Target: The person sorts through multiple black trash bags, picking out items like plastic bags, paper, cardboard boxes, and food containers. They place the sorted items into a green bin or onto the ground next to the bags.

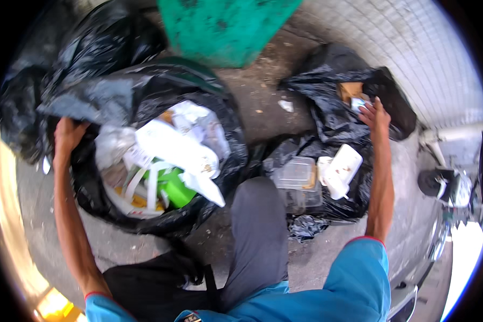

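At the left, my left hand (68, 138) is closed on the rim of a large open black garbage bag (209, 104). White plastic bags (172, 142), other crumpled packaging and a bright green item (176, 188) fill it. Over at the right, my right hand (377, 115) reaches to the mouth of a smaller black garbage bag (327, 96), fingers apart. Beside its fingertips lie a small blue-and-white packet (358, 104) and a brown piece (351, 90). Nearer me, a clear plastic container (296, 173) and a white foam container (344, 165) rest on black plastic.
A green bin (225, 32) stands at the far side, next to a pale tiled wall (413, 48). More full black bags (104, 40) are heaped at the far left. A white scrap (286, 105) lies on the dirty ground between the bags. Vehicle parts (437, 185) show at the right.
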Available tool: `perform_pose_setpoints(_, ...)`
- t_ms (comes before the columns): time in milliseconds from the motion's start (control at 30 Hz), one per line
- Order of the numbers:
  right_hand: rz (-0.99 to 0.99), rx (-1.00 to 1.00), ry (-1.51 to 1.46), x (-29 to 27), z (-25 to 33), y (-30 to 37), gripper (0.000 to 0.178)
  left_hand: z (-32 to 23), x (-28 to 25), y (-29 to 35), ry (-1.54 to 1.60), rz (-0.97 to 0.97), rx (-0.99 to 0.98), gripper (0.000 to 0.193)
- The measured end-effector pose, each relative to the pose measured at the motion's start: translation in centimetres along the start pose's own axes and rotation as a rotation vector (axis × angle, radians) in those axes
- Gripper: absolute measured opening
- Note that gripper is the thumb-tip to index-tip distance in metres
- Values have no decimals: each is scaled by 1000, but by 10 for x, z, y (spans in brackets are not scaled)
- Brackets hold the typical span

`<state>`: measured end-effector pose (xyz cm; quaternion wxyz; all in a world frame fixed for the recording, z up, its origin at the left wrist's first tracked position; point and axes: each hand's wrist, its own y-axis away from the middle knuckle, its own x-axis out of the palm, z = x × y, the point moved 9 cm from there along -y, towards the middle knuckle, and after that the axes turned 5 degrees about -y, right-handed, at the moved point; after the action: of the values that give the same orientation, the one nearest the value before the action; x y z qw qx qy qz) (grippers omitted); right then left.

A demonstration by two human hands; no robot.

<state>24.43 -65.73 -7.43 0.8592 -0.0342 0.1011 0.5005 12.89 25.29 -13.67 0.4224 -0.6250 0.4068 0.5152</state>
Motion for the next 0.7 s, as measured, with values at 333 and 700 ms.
perform_pose_setpoints(333,1735,-743,394,442,37,451,47,50,0,66,-347,132,-214,51)
perform_pose_setpoints(700,1444,-1303,544,678,-6,564,81,60,-84,62,-297,-337,123,34)
